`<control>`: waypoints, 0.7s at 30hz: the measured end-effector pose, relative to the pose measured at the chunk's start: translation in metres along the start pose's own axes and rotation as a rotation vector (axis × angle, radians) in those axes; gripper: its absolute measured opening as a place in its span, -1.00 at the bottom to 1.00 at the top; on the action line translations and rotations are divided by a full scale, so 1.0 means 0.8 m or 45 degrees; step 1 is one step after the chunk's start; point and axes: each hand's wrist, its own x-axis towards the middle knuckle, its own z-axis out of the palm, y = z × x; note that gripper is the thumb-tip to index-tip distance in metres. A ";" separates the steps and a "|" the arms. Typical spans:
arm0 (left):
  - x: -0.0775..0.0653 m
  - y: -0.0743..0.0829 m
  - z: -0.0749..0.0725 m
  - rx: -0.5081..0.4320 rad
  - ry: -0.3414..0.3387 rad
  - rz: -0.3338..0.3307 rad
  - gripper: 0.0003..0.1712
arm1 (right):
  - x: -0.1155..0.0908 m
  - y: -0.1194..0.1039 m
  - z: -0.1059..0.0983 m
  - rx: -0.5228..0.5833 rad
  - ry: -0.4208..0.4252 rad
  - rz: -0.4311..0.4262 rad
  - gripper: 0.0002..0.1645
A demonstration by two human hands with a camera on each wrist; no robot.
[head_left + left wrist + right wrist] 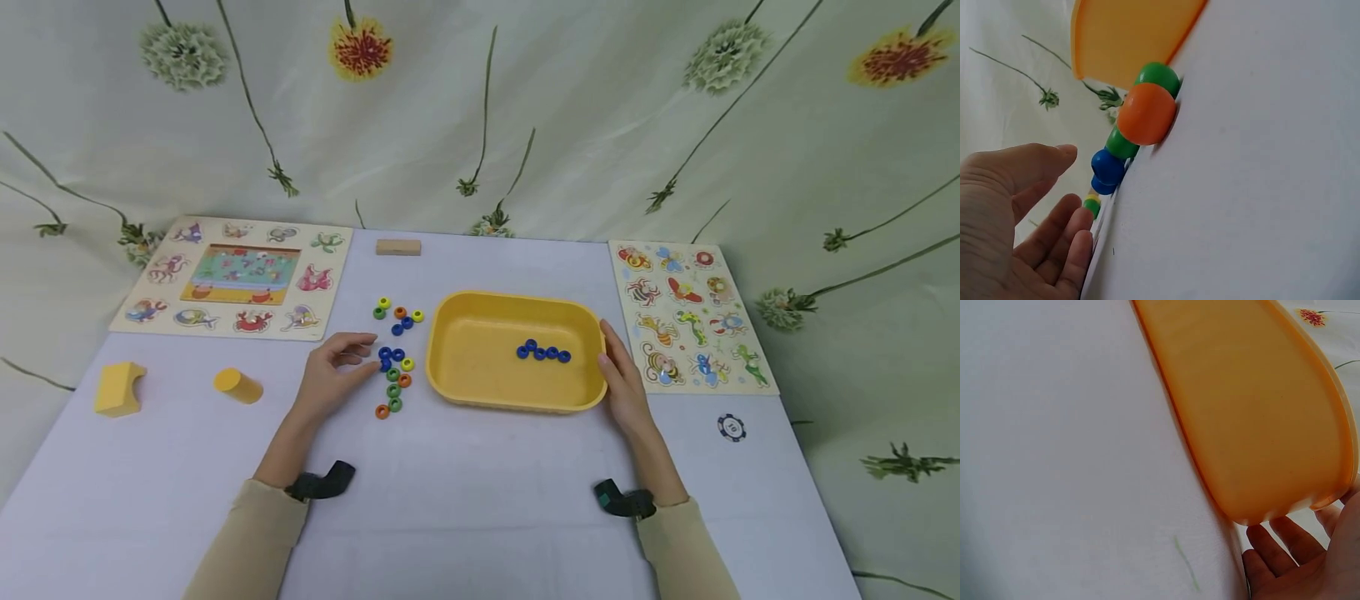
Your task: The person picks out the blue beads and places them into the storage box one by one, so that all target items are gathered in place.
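A yellow tray (480,398) stands mid-table with several blue beads (540,353) inside. At its right end my right hand (624,379) holds the rim, the thumb on the edge and the other fingers against the outer wall (1254,515). Left of the tray lie loose beads: blue, green (393,391), orange (382,412) and yellow (408,364). My left hand (337,367) is beside them, its thumb tip close to a blue bead (1108,167). In the left wrist view its thumb and fingers stand apart with nothing between them.
A sea-animal puzzle board (330,275) lies at the back left, an insect board (697,317) at the right. Yellow blocks, an arch (117,390) and a cylinder (238,386), are on the left. A wooden strip (398,247) lies at the back; a round chip (732,427) is right.
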 end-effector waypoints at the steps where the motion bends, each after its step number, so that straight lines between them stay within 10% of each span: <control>1: 0.000 -0.006 0.001 0.009 0.005 0.007 -0.57 | 0.000 0.000 0.000 -0.005 -0.002 0.000 -0.44; 8: 0.001 -0.036 0.006 0.131 0.000 0.005 -0.62 | 0.001 0.001 -0.001 -0.017 -0.009 0.008 -0.44; 21: 0.000 -0.034 0.010 0.332 -0.024 -0.007 -0.77 | -0.002 0.000 0.001 -0.004 -0.002 0.005 -0.44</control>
